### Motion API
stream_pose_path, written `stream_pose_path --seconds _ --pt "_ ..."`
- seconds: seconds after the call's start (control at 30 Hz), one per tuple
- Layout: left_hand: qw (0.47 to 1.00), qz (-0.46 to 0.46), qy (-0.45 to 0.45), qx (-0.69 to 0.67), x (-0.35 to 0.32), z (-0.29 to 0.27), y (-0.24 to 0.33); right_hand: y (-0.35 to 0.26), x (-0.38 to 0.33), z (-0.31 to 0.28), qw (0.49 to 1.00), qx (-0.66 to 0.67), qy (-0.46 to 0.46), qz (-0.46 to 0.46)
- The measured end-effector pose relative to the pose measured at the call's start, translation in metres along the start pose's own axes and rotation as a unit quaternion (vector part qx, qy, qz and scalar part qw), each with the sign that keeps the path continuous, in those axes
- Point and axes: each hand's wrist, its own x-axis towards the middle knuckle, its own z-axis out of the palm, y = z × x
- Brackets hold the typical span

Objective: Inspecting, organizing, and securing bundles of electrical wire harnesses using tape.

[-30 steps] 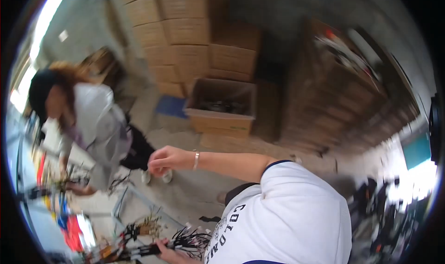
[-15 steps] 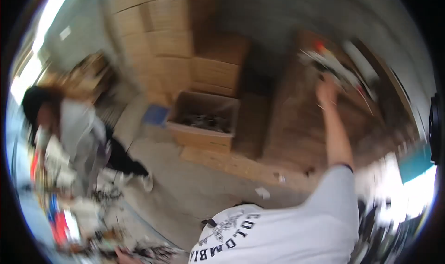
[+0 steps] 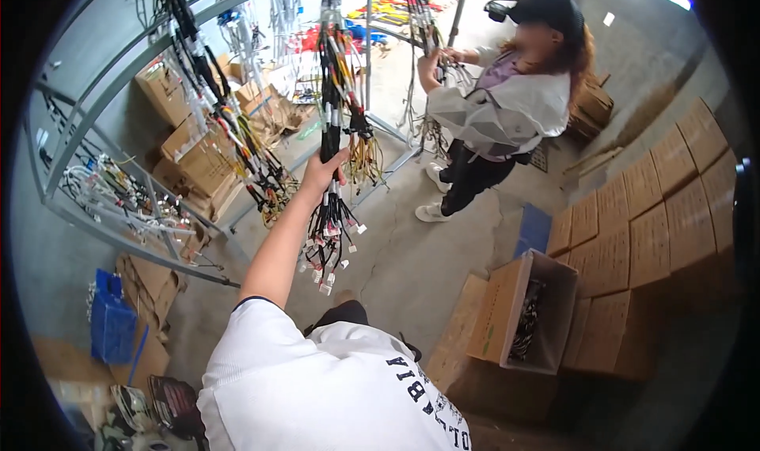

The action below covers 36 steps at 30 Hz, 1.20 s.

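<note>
My left hand (image 3: 324, 175) is wrapped round a hanging wire harness (image 3: 331, 126) with black sleeving and white bands. Below the hand, its thin black wires fan out to several small white and pink connectors (image 3: 324, 277). Yellow, orange and red wires (image 3: 364, 154) hang just right of my fingers. Another harness (image 3: 229, 118) with yellow and red ends hangs to the left. My right hand is out of view.
A grey metal rack (image 3: 158, 35) carries the harnesses. At the right, a co-worker (image 3: 507, 95) holds another hanging harness (image 3: 419, 23). An open cardboard box (image 3: 495, 308) with dark parts stands near stacked cartons (image 3: 633, 221). A blue bin (image 3: 113, 316) sits at lower left.
The view has swung left, toward the rack. My right hand, earlier over a brown surface with loose items, has left the view. My left hand now shows clearly, gripping the harness.
</note>
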Motion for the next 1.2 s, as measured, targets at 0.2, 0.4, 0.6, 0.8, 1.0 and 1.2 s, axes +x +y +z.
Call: stream_pose_path --seconds 0.2,0.4,0.6,0.8,1.0,1.2 --pt "0.969 0.035 0.139 0.201 0.02 -0.011 -0.042 -0.335 -0.18 -0.042 0.654 0.518 -0.473 0.283" --pt "0.859 0.093 0.279 0.418 0.017 -0.009 -0.052 -0.596 -0.192 -0.214 0.065 0.671 -0.686 0.275" --pt "0.924 0.075 0.197 0.32 0.025 -0.053 -0.051 -0.764 -0.112 -0.28 -0.132 0.696 -0.676 0.204" --pt "0.921 0.09 0.184 0.333 0.021 -0.057 -0.034 -0.896 -0.105 -0.299 -0.122 0.707 -0.677 0.164" --pt "0.892 0.013 0.226 0.392 0.027 -0.053 -0.039 -0.984 -0.13 -0.321 -0.214 0.633 -0.739 0.088" --pt "0.866 -0.109 0.234 0.429 0.021 -0.034 -0.018 -1.013 -0.147 -0.337 -0.277 0.451 -0.845 -0.076"
